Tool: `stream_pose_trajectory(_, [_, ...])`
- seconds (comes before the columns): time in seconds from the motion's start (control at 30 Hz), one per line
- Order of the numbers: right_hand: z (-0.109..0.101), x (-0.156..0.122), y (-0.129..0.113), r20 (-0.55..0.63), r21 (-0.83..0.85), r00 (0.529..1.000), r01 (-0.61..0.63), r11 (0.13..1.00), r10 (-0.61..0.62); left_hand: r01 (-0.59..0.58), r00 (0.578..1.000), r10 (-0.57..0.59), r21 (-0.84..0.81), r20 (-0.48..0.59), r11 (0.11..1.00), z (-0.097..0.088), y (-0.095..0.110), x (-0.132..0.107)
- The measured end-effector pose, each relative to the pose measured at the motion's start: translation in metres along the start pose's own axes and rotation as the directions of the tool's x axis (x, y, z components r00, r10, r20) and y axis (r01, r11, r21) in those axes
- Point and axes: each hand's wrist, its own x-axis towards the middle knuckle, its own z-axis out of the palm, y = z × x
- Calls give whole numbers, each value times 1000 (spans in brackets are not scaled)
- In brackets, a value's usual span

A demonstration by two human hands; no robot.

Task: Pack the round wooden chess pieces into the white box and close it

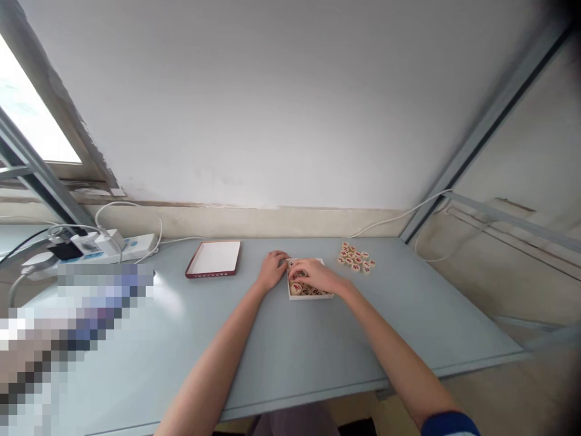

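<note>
A shallow white box on the desk holds round wooden Chinese chess pieces with red or black characters. My right hand reaches over the box from the right, its thumb and fingers curled down around a piece near the left side. The fingertips partly cover that piece. My left hand lies on the desk against the box's left side, fingers extended and touching its edge. To the right of the box, a cluster of loose pieces with red characters lies on the desk.
A dark red box lid with a white inside lies left of my hands. A power strip with plugs and white cables sits at the back left. The grey desk meets a wall behind; metal posts rise at both sides.
</note>
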Motion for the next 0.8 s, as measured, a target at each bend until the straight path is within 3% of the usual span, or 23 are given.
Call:
stream_pose_trajectory(0.2, [2, -11, 8, -101, -18, 993, -62, 998, 60, 23, 1000, -23, 8, 20, 1000, 1, 1, 2])
stream_pose_trajectory(0.33, [4, -5, 9, -162, 72, 982, -85, 994, 96, 13, 1000, -14, 6, 13, 1000, 2, -1, 2])
stream_pose_trajectory(0.43, [-8, -17, 20, -292, 92, 945, -128, 988, 149, 1, 1000, -1, 1, 15, 1000, 2, -1, 2])
stream_pose_trajectory(0.5, [-19, -35, 35, -352, 43, 915, -195, 980, 197, 10, 1000, -10, -5, 23, 1000, 1, 0, 2])
stream_pose_trajectory(0.67, [-36, -82, 81, -300, -216, 918, -331, 919, 260, 43, 999, -43, -17, 33, 999, 2, 1, 2])
stream_pose_trajectory(0.8, [-36, -87, 86, -420, -378, 873, -416, 827, 247, 50, 998, -50, -15, 40, 999, 1, 2, 2])
